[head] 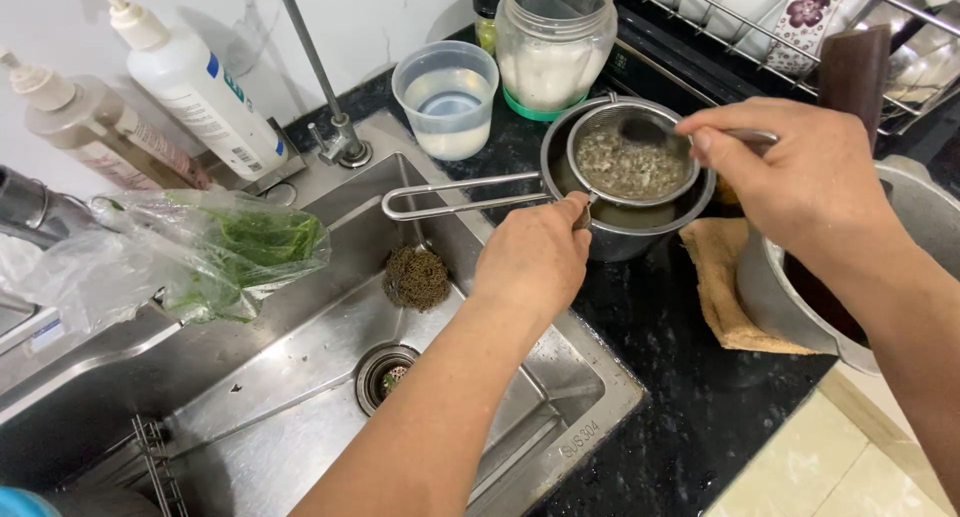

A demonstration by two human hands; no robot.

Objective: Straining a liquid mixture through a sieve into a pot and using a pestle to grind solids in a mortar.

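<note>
Our left hand (535, 257) pinches the strainer (630, 162) handle over the steel pot (610, 232) (beside the sink (330, 377)); our right hand (790, 172) grips a spoon (650, 132). Hard pressing could tip pulp onto the tabletop (680, 397).

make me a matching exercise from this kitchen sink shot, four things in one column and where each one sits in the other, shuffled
Things:
1. round metal mesh strainer
2. brown wire scouring pad
3. clear plastic bag of green leaves
4. tan folded cloth

Places:
A. inside the steel sink basin, near its back wall
B. on the black counter between two metal pots
C. on top of the small steel pot, handle held by the left hand
D. on the sink's left rim

Pairs: 1-C, 2-A, 3-D, 4-B
</note>
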